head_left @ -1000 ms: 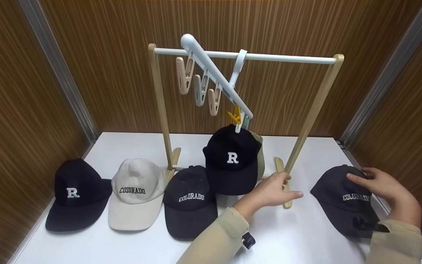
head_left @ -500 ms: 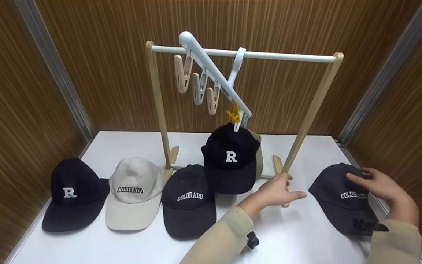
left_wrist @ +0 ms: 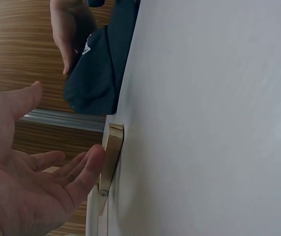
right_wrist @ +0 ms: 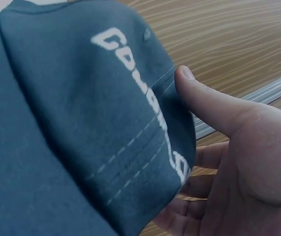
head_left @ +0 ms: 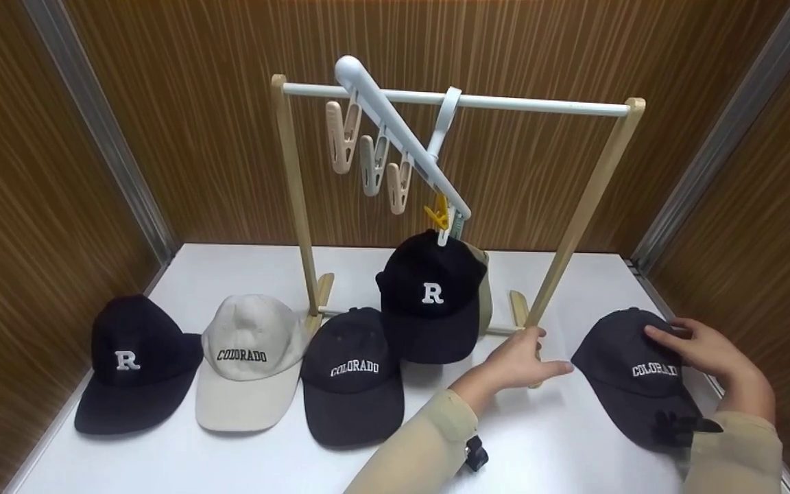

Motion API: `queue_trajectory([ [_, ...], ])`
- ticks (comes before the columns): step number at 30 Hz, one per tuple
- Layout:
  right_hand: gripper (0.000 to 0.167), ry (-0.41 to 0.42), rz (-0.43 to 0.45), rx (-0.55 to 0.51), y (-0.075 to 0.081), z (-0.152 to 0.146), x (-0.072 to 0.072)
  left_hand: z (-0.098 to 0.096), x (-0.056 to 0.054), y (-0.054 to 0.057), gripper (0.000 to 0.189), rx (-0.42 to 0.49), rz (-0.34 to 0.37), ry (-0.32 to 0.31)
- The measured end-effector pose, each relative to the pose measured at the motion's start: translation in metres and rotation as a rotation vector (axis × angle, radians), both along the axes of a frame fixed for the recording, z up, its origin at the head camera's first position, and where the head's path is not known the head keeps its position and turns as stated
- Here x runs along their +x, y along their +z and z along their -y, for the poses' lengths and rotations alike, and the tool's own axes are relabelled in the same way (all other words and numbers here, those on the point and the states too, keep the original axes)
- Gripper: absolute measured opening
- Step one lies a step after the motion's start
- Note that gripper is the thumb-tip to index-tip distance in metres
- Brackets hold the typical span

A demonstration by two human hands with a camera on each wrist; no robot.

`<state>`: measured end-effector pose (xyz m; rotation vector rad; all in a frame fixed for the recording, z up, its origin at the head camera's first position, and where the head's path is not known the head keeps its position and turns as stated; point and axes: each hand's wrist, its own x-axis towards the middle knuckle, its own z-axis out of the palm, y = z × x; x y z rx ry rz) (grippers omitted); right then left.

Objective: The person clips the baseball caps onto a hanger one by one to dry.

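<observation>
My right hand [head_left: 721,357] grips a dark baseball cap [head_left: 625,377] lettered COLORADO at the right side of the white table. In the right wrist view the thumb [right_wrist: 211,103] presses on the cap's crown [right_wrist: 81,88], and the other fingers go behind it. My left hand [head_left: 515,358] holds nothing; it is spread, with the thumb pointing right, by the right foot of the wooden rack. In the left wrist view the left palm [left_wrist: 32,191] faces up, its fingers loosely bent near the wooden foot [left_wrist: 112,152]. The cap's back is hidden.
A white hanger [head_left: 402,134] with several clothespins hangs from the rack's bar [head_left: 539,104]. Clipped low on it is a black R cap [head_left: 433,302], with a tan cap behind. Another R cap [head_left: 134,370], a cream cap [head_left: 251,363] and a dark COLORADO cap [head_left: 352,384] lie left.
My right hand and its cap have shifted slightly left. The left hand has edged a little to the right. The hanging caps stay put while the head view drifts slightly.
</observation>
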<state>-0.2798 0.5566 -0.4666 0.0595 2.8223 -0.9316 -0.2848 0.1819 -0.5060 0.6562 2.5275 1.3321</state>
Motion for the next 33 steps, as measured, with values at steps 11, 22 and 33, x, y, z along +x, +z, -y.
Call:
queue_trajectory([
  [11,0.099,-0.008,0.047,-0.001,-0.004,0.003,-0.004,-0.006,-0.001,-0.009,0.080,-0.034,-0.038,-0.006],
  [22,0.093,0.015,0.028,0.008,-0.003,0.010,-0.009,-0.007,-0.001,-0.010,0.079,-0.053,-0.063,-0.009],
  [33,0.083,0.011,0.030,-0.085,-0.002,0.022,-0.010,-0.008,0.000,-0.012,0.075,-0.090,-0.082,-0.004],
])
